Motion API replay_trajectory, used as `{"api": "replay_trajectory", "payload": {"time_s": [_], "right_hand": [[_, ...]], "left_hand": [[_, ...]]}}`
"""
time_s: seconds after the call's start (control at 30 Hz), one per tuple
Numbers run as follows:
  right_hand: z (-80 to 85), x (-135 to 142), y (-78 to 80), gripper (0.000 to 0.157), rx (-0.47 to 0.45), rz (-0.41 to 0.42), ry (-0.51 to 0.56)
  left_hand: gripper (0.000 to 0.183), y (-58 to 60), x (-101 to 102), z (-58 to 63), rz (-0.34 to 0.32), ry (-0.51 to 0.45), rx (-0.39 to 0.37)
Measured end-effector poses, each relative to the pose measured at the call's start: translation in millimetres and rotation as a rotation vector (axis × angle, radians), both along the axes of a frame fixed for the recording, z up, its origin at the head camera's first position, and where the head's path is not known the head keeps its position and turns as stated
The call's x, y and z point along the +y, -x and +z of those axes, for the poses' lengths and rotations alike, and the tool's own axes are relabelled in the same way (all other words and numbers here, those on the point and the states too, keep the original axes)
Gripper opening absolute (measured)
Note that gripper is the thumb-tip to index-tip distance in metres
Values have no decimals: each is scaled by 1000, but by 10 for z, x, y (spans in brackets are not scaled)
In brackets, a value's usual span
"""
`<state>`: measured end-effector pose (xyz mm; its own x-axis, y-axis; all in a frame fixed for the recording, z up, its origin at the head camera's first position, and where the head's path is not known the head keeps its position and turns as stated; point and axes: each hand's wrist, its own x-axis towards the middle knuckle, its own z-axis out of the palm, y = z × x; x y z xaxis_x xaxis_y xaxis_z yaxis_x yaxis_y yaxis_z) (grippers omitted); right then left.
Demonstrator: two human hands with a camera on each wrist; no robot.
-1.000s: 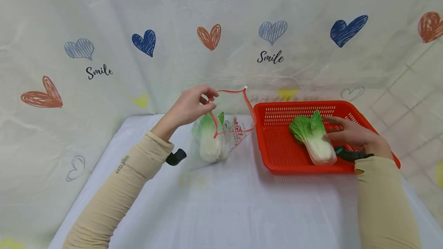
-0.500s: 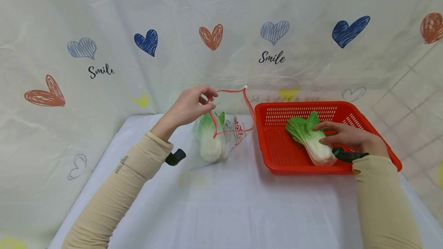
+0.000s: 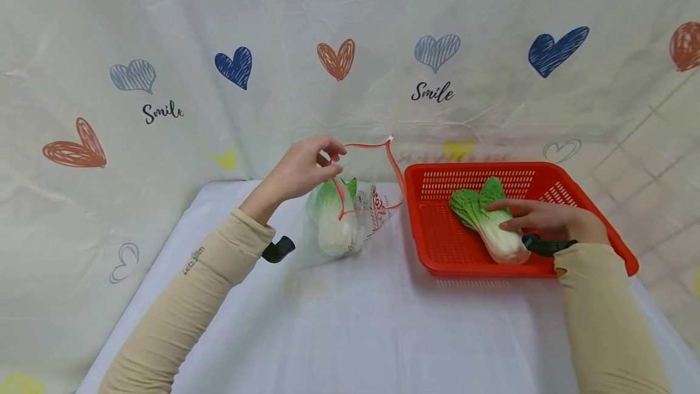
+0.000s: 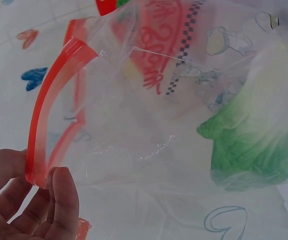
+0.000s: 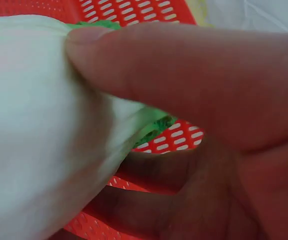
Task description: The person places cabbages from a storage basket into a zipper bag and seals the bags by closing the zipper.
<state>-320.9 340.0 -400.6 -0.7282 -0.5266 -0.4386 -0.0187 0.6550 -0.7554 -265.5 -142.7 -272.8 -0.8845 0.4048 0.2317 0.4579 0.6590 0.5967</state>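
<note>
My left hand (image 3: 306,166) pinches the red-edged mouth of a clear plastic zip bag (image 3: 378,207) between thumb and fingers; the mouth gapes wide. Inside the bag a napa cabbage (image 3: 335,233) lies on the table, green leaves away from me. In the left wrist view the bag's printed side (image 4: 164,40) and the green leaves (image 4: 254,145) show through the film. My right hand (image 3: 558,221) holds a second napa cabbage (image 3: 500,241) in a red plastic basket (image 3: 437,242). The right wrist view has the thumb (image 5: 108,55) on the white stalk and fingers (image 5: 149,172) curling behind it.
A white-clothed table (image 3: 350,333) carries the bag and the basket, which stands to the bag's right. Behind rises a pale curtain (image 3: 273,108) printed with hearts and "Smile". Each wrist wears a black strap, such as the left strap (image 3: 279,250).
My right hand has moved left onto the cabbage in the basket and taken hold of it; that cabbage has shifted slightly. The left hand and bag have stayed put.
</note>
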Motion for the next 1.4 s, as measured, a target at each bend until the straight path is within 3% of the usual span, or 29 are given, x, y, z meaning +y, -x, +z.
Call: {"api": "replay_trajectory", "payload": {"time_s": [0.23,0.33,0.73,1.03,1.4], "right_hand": [[27,-31,-6,60,-6,-62,-6],[66,-38,-21,58,36,-80,-15],[435,-93,-141,57,192,-205,41],[618,-344,-181,53,283,-269,223],[921,-802,-250,51,440,-303,339]], "left_hand": [[28,-4,6,11,10,14,-2],[28,-4,8,11,11,12,-5],[27,-8,-15,9,31,9,-9],[28,-13,13,20,28,11,-7],[28,-11,5,7,38,-1,-5]]}}
